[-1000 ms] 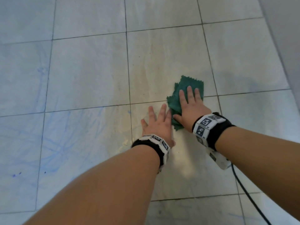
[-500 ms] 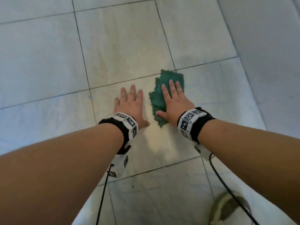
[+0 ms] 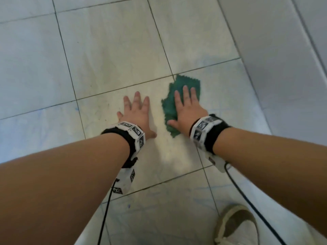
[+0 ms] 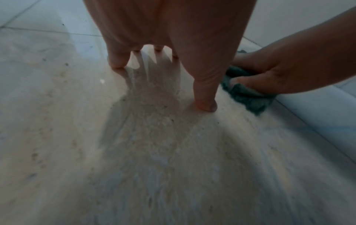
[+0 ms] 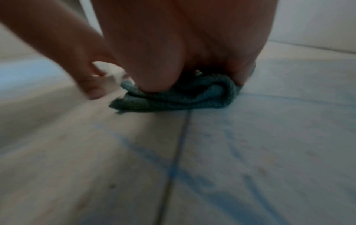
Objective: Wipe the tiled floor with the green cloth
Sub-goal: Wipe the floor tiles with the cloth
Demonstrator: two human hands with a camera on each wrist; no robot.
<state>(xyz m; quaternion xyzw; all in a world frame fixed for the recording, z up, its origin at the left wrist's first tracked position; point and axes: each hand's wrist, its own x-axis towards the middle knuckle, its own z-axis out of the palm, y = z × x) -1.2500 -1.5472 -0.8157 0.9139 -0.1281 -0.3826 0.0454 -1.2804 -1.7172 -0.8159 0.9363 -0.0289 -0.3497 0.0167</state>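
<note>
Cloth, green and bunched into folds, lies on the floor just right of the frame's centre in the head view, its top corner touching a crossing of grout lines. The right hand presses flat on it, fingers straight and close together, thumb spread to the left over the cloth's lower part. The left hand rests palm-down on bare tile just left of the cloth, not touching it, fingers straight and slightly spread; in the left wrist view its fingertips meet the tile. Both wrists wear a black band with white marker blocks, and a cable trails from each toward the bottom edge. Faint blue streaks mark the tiles near the cloth. A shoe shows at the lower right.
</note>
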